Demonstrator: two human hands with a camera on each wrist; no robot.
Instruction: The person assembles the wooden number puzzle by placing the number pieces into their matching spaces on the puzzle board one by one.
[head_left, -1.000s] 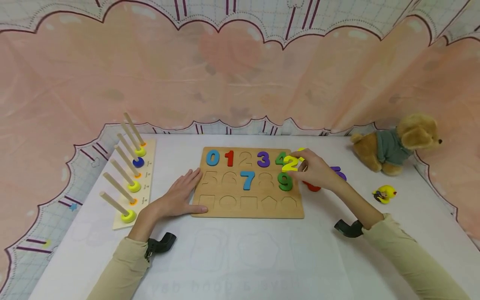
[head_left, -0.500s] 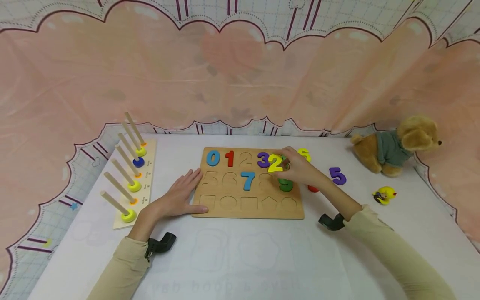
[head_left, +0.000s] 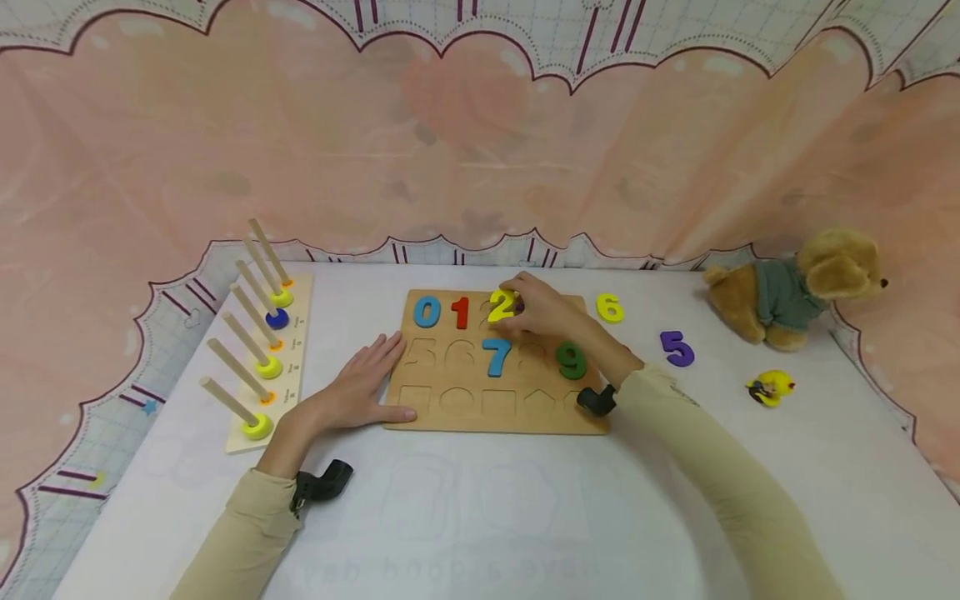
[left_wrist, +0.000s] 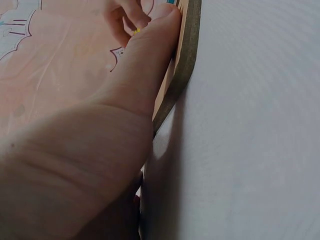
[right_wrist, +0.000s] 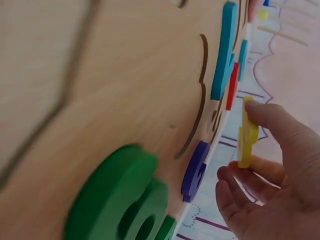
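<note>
The yellow 2 [head_left: 501,306] is pinched in the right hand [head_left: 547,307], thumb on one edge and fingertips on the opposite one, held just off the wooden board [head_left: 495,423] at about twelve o'clock from its middle. The right wrist view shows a gap between the piece and the wood. From the 2, the red 1 [head_left: 460,312] lies at nine o'clock and the blue 7 [head_left: 497,357] at six. The left hand [head_left: 360,387] has its fingers straight, resting against the board's edge around nine o'clock, with the thumb on its rim at eight. The 2 looks light, stiff and fairly thick, unlikely to bend or break under ordinary pressure; its smooth painted-looking faces could be a little slippery. Its outer edges seem the best hold: a pinch across them, as here, leaves the underside free, whereas fingers wrapped beneath would get in the way of the wood. The yellow 6 [head_left: 610,307] and purple 5 [head_left: 678,348] lie on the tabletop [head_left: 480,517], off the board towards two and three o'clock respectively.
</note>
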